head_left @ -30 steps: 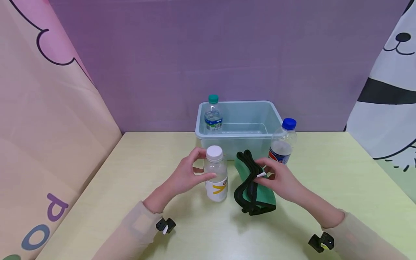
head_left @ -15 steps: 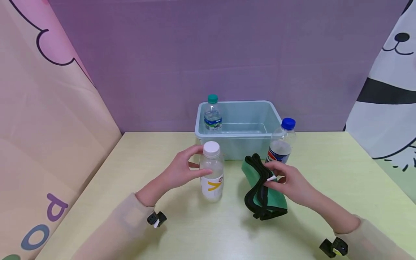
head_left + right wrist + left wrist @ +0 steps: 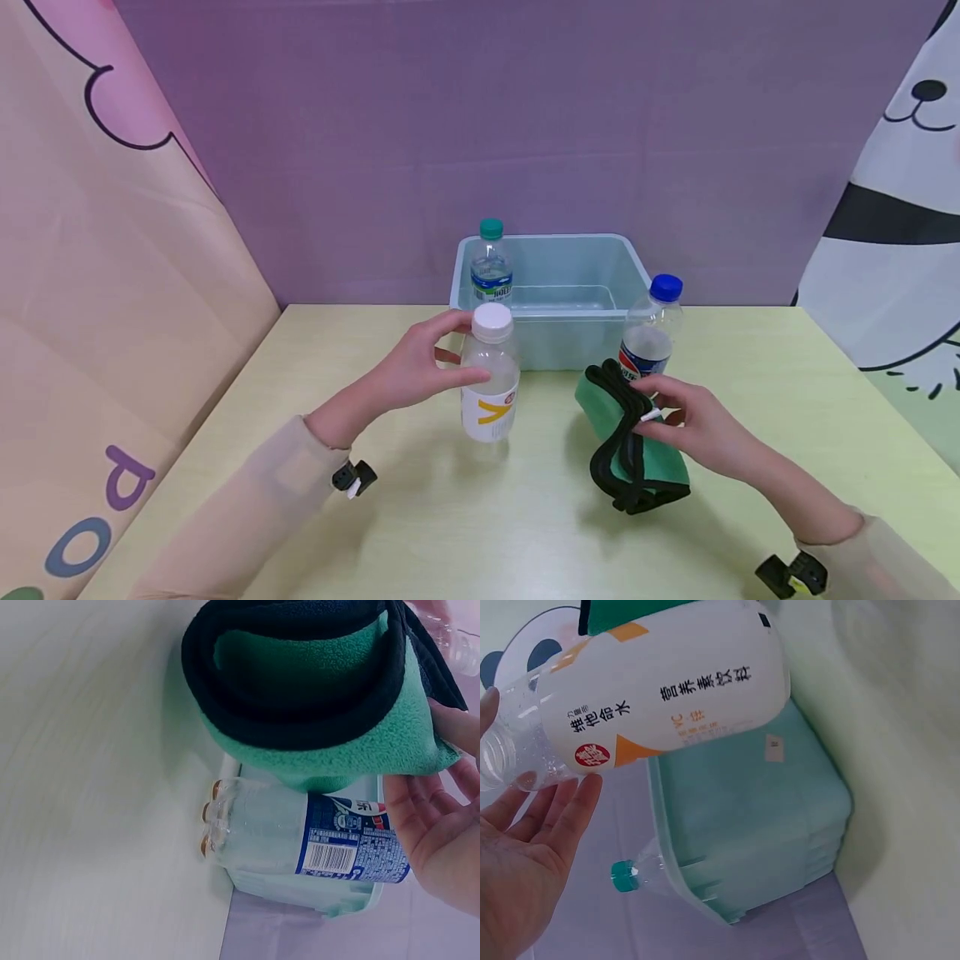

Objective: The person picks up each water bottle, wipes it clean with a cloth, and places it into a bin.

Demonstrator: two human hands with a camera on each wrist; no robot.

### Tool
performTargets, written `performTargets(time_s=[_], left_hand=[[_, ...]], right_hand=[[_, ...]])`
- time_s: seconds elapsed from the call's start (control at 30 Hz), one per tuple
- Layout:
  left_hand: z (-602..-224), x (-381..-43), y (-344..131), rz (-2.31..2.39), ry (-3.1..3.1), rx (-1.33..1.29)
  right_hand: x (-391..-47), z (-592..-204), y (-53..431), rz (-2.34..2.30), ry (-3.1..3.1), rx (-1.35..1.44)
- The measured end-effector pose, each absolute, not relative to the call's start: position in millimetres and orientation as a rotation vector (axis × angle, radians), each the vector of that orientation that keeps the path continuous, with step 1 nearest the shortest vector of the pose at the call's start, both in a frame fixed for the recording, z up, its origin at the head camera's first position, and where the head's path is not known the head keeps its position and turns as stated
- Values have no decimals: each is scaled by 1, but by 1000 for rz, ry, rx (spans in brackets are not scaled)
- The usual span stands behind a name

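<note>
My left hand grips a clear plastic bottle with a white cap and a white label around its upper part, thumb on the near side. The bottle is upright, its base a little above the table with a shadow beneath. A folded green towel with black edging is pinched at its top between the thumb and fingers of my right hand. Behind that hand a blue-capped bottle with a blue label stands upright, and the towel overlaps its lower part. In the right wrist view the towel hangs in loose folds.
A pale blue plastic bin stands at the back of the table. Inside its left end is a green-capped bottle, upright. The blue-capped bottle is by the bin's front right corner. A purple cloth hangs behind.
My right hand has carried the towel to the right and slightly nearer. My left hand has raised the white-capped bottle, after a small shift left.
</note>
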State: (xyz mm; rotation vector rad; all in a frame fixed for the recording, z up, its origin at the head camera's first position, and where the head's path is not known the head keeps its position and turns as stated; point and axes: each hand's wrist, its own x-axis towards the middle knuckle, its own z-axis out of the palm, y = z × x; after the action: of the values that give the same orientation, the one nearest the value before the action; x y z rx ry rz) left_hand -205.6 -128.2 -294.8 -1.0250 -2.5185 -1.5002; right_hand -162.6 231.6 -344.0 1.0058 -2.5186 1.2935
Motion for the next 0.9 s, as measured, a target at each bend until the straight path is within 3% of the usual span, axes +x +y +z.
performTargets(time_s=[0.47,0.9], left_hand=[[-251,-224,-115,-1507,-2429,-1030],[-212,-265,-96,-1532,-2320,-977]], right_hand=[[-165,-345,238,1332,-2499,995],[-167,-349,243,1380,-2465,996]])
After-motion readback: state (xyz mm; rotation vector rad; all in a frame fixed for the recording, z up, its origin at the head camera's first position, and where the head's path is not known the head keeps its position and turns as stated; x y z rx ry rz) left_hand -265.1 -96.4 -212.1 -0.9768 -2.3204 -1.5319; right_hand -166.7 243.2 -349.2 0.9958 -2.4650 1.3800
